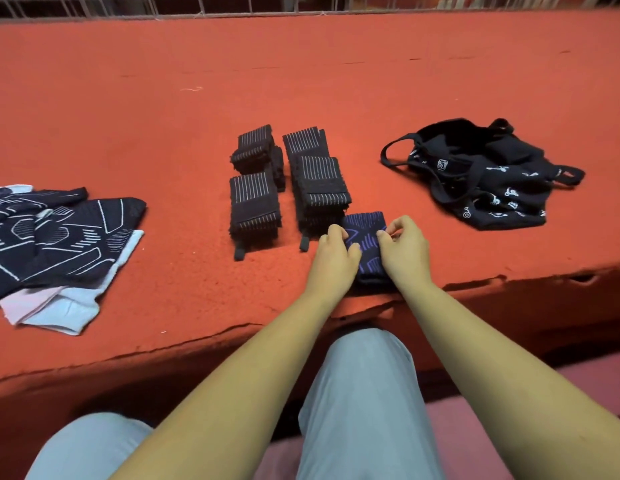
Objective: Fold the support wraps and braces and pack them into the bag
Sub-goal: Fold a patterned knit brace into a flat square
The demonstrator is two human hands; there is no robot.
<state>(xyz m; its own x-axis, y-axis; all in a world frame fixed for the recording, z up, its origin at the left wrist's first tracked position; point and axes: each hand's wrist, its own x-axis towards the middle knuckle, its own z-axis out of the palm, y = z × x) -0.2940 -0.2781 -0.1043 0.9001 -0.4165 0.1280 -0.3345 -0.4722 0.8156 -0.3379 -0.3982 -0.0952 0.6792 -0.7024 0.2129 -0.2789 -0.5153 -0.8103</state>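
Both hands on one brace (365,225): dark with purple lines, already doubled over into a short block. It sits left of the bag (502,199) and nearer to me than it.

Grip:
- Left hand (336,252) has its fingers curled over the brace's left edge and is holding it.
- Right hand (402,247) pinches the right edge between thumb and fingers.
- Neither hand is free.

Judgement: the fold on this piece is about done and is being squared up. Packing hasn't visibly started for what's on the table (336,81).

Key geometry for the next move:
- The brace's long axis runs away from me, roughly parallel to the forearms.
- The bag is off to the right and a bit farther out, so the right hand is the nearer one.
- A one-handed carry to the right looks like the short path. The left hand would let go, or go hold the bag open.
- The bag is slumped flat with its straps splayed to the left, toward the brace. I can't tell whether the opening faces this way.
- There's a dark lump on top of the bag, and I can't tell if it's packed items.

Other stock:
- Striped wraps (319,181) are folded in stacks left of the bag, with the closest stack touching or just beside the brace.
- An unfolded pile (59,237), dark and white, lies well left of the bag, past the wraps.

Risk: the fold may spring open if it's carried by one edge only.
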